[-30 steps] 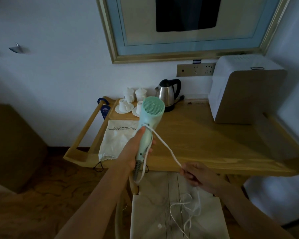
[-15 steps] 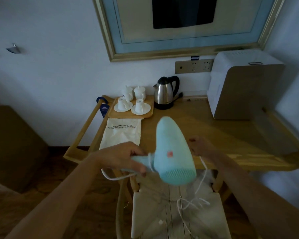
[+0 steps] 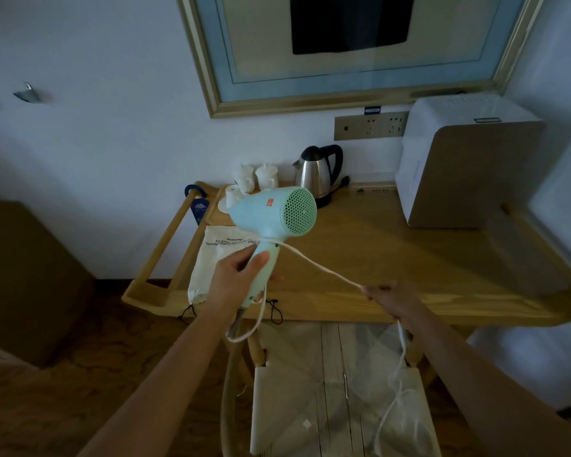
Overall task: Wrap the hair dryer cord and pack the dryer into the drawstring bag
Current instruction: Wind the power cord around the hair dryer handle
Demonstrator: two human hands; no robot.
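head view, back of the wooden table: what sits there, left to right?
White lidded cups → steel kettle → white box appliance. The hair dryer, held by the left hand, hides the cups on saucers in front of them, so those are left out.

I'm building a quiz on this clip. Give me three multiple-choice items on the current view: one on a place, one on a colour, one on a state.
1. Where does the drawstring bag lie?
A. on the chair
B. on the desk's left part
C. on the floor

2. What colour is the hair dryer?
A. light blue-green
B. black
C. red

3. How is the cord between the hands?
A. coiled on the desk
B. plugged into the wall
C. stretched from the handle to the right hand

Answers: 1 B, it lies flat on the desk behind the left hand. 2 A, its body is pale aqua. 3 C, the right hand holds it taut.
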